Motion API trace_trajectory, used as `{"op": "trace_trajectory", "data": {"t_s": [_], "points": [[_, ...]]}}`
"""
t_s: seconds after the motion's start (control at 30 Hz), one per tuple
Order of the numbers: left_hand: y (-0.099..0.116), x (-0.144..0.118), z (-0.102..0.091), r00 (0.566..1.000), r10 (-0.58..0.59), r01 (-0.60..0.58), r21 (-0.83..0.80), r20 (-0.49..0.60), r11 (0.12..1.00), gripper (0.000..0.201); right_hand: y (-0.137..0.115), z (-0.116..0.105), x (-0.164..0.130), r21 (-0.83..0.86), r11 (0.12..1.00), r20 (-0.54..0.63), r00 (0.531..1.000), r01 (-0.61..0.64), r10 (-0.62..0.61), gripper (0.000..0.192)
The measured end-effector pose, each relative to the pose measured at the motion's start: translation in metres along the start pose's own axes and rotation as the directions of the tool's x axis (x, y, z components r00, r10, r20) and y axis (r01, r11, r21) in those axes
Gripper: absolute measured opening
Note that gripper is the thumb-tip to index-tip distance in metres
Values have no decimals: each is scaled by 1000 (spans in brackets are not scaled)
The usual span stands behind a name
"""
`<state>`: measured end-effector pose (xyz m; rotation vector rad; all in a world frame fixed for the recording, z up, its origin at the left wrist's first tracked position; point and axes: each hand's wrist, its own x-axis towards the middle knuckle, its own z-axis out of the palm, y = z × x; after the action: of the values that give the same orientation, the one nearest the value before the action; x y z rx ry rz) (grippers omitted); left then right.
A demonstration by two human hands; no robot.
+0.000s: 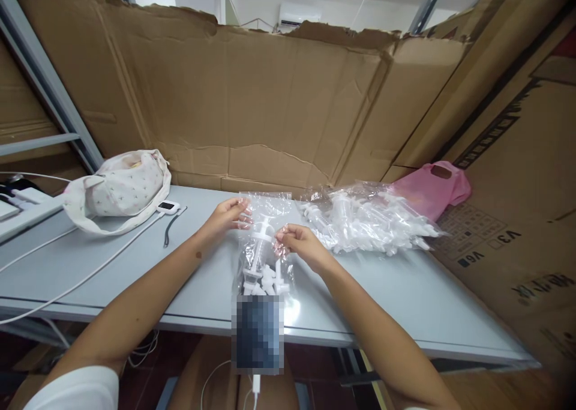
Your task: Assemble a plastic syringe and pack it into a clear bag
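Note:
A clear plastic bag [269,205] lies on the table in front of me. Inside it are a clear plastic syringe-like tube [257,255] with a white flange and several small white plastic fittings [269,280]. My left hand [228,215] touches the bag's upper left edge, its fingers apart. On the other side, my right hand [297,243] has thumb and fingertips closed on the bag's right edge, beside the tube. A pixelated dark patch [257,333] covers whatever is at the lower end of the bag.
Several similar filled clear bags [369,221] are piled at the right, before a pink plastic bag [434,188]. At the left are a white cloth bag [123,188], a small white device [167,207] and cables. Cardboard [252,98] walls the grey table [382,296].

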<state>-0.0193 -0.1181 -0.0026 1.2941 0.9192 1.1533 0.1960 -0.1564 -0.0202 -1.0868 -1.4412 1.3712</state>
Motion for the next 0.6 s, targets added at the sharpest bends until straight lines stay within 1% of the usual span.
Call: {"op": "trace_trajectory", "data": {"t_s": [0.07,0.13,0.17,0.23,0.3,0.43,0.6], "points": [[-4,-2,2,989,-92,87,52,114,995,47,0,-5,3,-9,998,-73,995,61,-61,25],[-9,-4,4,967,-152,132,107,204,985,44,-1,-11,5,-9,994,-136,985,110,-110,27],[-12,-5,5,958,-162,134,128,237,983,42,-1,-13,6,-6,991,-163,978,132,-131,28],[-17,-5,8,952,-151,107,171,266,979,38,-2,-17,7,-7,985,-212,962,174,-171,29],[-21,-3,10,960,-120,65,215,251,974,37,-2,-19,8,-21,980,-243,950,200,-199,29],[-27,0,17,982,-54,2,272,181,962,30,0,-20,11,-76,971,-284,929,225,-237,29],[-33,-1,29,996,63,-80,361,59,929,17,2,-20,13,-122,968,-320,915,218,-246,29]]}}
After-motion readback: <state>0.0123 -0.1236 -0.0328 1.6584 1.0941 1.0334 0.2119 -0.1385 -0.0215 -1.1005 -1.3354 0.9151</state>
